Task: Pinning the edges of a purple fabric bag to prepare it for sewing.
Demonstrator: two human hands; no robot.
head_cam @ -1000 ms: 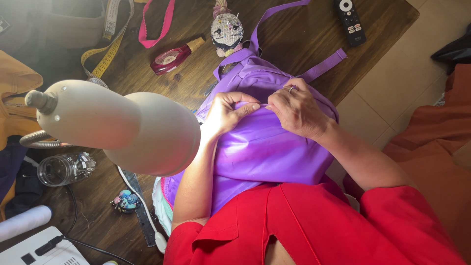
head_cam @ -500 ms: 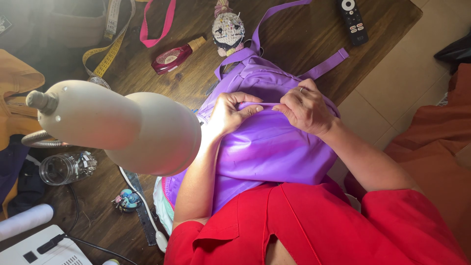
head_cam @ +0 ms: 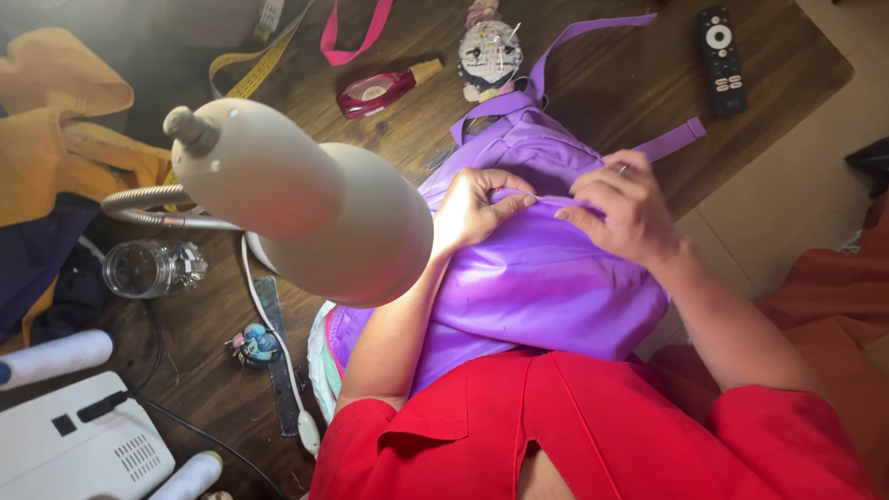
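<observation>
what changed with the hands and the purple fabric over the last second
The left hand and right hand moved slightly apart, drawing a narrow purple strip taut between their fingers. Both keep pinching it over the purple garment. The lamp and remote stayed put.

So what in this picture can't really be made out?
- Head view: the fingertips of the left hand and right hand fold into the purple fabric, so what they pinch is hidden.
- The table beneath the lamp head is covered by it.
- The white machine is cut off by the lower left edge.
- The pincushion has pins too small to count.
</observation>
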